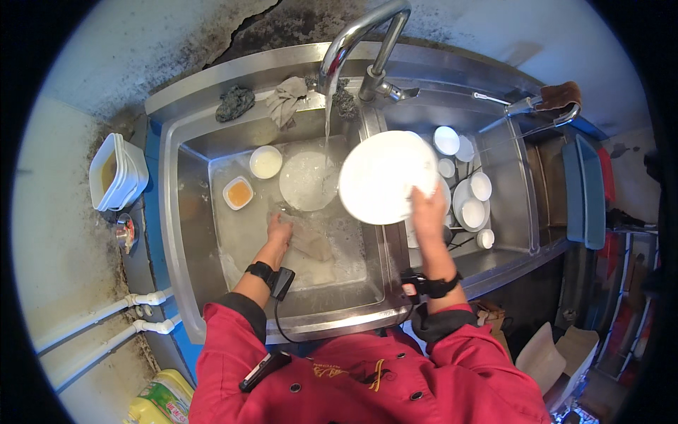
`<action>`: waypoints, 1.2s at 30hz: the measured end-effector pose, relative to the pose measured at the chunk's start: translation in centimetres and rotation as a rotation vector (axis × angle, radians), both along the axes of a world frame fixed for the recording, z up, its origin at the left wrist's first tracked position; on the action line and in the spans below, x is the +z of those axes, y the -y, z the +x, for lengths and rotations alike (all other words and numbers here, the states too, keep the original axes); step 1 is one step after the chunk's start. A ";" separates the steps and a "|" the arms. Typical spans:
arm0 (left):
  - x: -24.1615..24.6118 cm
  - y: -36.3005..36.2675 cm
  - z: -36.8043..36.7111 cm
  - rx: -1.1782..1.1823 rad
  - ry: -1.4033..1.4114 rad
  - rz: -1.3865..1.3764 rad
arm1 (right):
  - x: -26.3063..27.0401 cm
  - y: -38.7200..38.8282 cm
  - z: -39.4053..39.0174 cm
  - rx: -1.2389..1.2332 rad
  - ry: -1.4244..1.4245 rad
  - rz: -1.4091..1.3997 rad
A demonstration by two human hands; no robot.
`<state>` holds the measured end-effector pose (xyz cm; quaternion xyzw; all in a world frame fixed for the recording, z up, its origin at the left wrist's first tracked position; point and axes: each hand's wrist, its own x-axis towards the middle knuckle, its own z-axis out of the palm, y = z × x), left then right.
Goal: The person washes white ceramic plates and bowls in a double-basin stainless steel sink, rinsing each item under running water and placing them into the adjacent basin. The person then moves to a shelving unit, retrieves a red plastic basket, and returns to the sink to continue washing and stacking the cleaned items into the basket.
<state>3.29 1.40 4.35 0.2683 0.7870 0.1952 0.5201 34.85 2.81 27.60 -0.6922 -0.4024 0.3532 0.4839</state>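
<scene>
My right hand (pixel 430 214) grips a white round plate (pixel 384 175) by its lower right rim. The plate is raised over the divider between two sink basins. My left hand (pixel 279 232) reaches into the cloudy water of the left basin (pixel 233 254). Its fingertips meet a pale wet cloth (pixel 312 241); the water hides whether they close on it. Another round plate (pixel 308 180) lies in the water under the running stream. Left of it are a white bowl of pale liquid (pixel 266 161) and a small squarish bowl of orange liquid (pixel 238 193).
White bowls (pixel 473 213), plates and dark chopsticks sit in the right basin (pixel 500 175). A chrome faucet (pixel 339 45) arches over the left basin. A scourer (pixel 235 103) and a grey rag (pixel 287 99) lie on the back ledge. White tubs (pixel 117 172) stand at left, blue-grey trays (pixel 583 191) at right.
</scene>
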 end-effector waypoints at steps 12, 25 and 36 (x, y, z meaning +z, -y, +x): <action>-6.6 -0.6 2.7 -0.057 -0.130 -0.146 | -10.5 7.2 18.9 -0.448 0.229 -0.337; 2.6 -4.0 5.9 -0.419 -0.348 0.457 | -27.6 9.0 21.4 -0.542 -0.173 -1.034; -5.4 -6.6 6.5 -0.993 -0.799 0.385 | -9.4 -0.6 6.0 -0.166 0.202 -0.191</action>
